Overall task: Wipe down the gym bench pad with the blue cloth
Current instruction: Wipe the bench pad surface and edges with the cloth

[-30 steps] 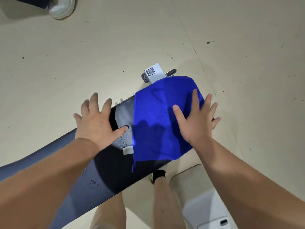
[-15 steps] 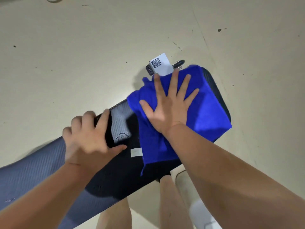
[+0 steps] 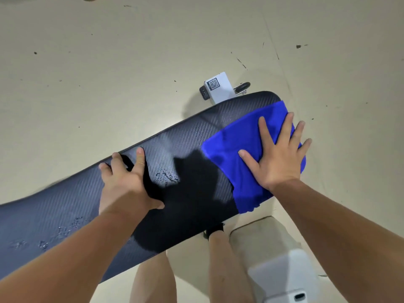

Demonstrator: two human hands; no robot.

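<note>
A long dark bench pad (image 3: pixel 192 136) with a woven texture runs from lower left to upper right. Water droplets (image 3: pixel 165 177) sit on it near the middle and further left. The blue cloth (image 3: pixel 231 154) lies spread over the pad's right end, hanging over the near edge. My right hand (image 3: pixel 277 154) presses flat on the cloth with fingers spread. My left hand (image 3: pixel 126 178) rests on the pad's middle, fingers curled over its far edge, thumb on the top surface.
A white bench foot (image 3: pixel 218 87) with a QR label and a small black wheel (image 3: pixel 243 85) pokes out beyond the pad's far end. My bare legs (image 3: pixel 220 259) stand under the near edge. A pale box-shaped object (image 3: pixel 284 274) sits at lower right on the beige floor.
My right hand slid the cloth from the pad's far edge toward its right end, uncovering the middle of the pad. My left hand stayed gripping the far edge.
</note>
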